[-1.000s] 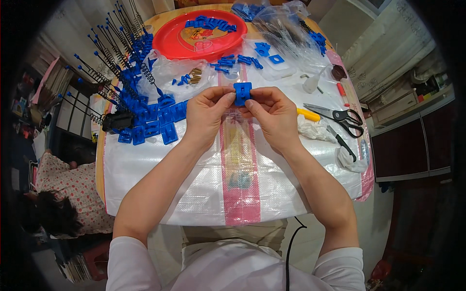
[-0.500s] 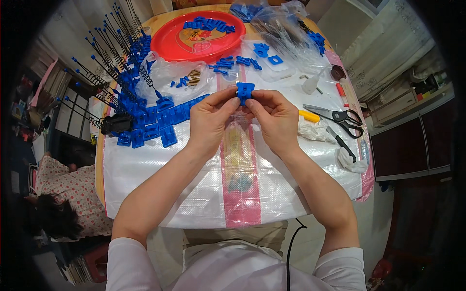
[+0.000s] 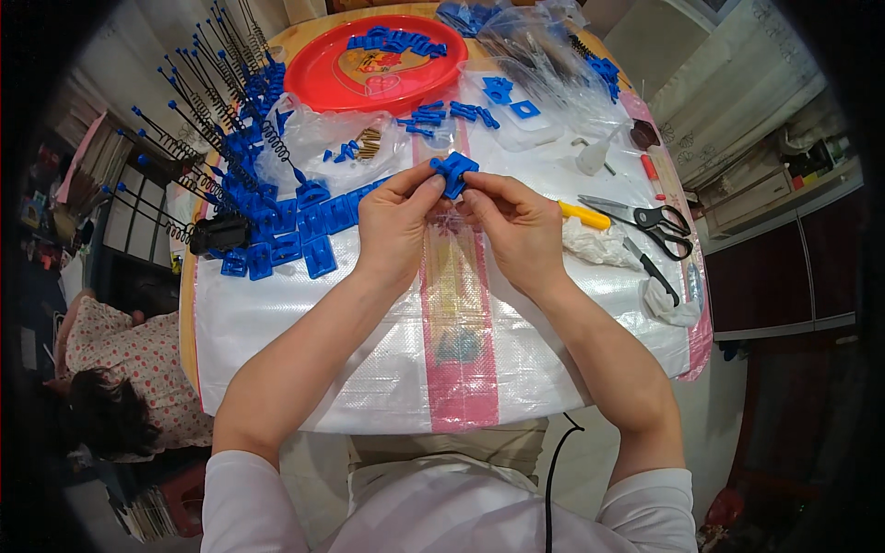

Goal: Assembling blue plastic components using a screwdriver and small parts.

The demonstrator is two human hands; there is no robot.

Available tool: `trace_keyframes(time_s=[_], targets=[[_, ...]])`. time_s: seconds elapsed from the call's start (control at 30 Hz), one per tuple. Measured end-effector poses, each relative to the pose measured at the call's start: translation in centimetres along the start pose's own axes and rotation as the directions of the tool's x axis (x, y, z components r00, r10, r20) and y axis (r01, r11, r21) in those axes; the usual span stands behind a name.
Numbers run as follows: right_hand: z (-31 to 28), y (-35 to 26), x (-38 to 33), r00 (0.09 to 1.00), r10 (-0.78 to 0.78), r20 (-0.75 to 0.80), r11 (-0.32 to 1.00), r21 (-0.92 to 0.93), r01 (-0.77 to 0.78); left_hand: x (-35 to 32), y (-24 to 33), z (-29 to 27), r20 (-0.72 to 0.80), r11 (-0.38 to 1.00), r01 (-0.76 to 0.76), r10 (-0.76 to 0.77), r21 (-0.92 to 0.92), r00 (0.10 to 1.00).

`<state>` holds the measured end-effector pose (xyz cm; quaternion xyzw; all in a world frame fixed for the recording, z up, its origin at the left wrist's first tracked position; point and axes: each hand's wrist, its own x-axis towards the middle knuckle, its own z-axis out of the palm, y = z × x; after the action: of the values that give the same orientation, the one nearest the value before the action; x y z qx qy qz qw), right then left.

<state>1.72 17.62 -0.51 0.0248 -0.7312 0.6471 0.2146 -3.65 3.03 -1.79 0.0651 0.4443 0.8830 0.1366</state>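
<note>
A small blue plastic piece is being held above the middle of the desk, clamped between the fingers of the left hand and the right hand. Both forearms are being raised from the lower edge, with wrists angled inward so the fingertips are meeting at the piece. To the left, a row of blue pieces with black rods is lying. Beyond the hands, a red tray is sitting. To the right, scissors and crumpled tissue are lying.
</note>
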Motion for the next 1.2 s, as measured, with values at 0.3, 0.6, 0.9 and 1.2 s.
trace_keyframes(time_s=[0.3,0.6,0.9,1.2], targets=[[-0.6,-0.7,0.2,0.999,-0.034,-0.014,0.998,-0.045,0.034,0.0,0.1,0.2,0.018,0.999,0.027,-0.026,-0.035,1.000],[-9.2,-6.8,3.6,0.984,-0.145,-0.108,0.780,-0.624,0.047,0.4,0.5,-0.5,0.002,0.998,0.049,-0.049,0.026,0.999],[-10.6,-4.1,0.5,0.980,0.098,0.173,0.294,-0.946,0.138,0.3,0.6,-0.4,0.086,0.989,0.147,-0.150,0.032,0.985],[-9.6,-6.4,2.0,0.988,0.012,0.155,0.252,-0.957,0.147,0.3,0.6,-0.2,0.066,0.995,0.098,-0.098,-0.003,0.993]])
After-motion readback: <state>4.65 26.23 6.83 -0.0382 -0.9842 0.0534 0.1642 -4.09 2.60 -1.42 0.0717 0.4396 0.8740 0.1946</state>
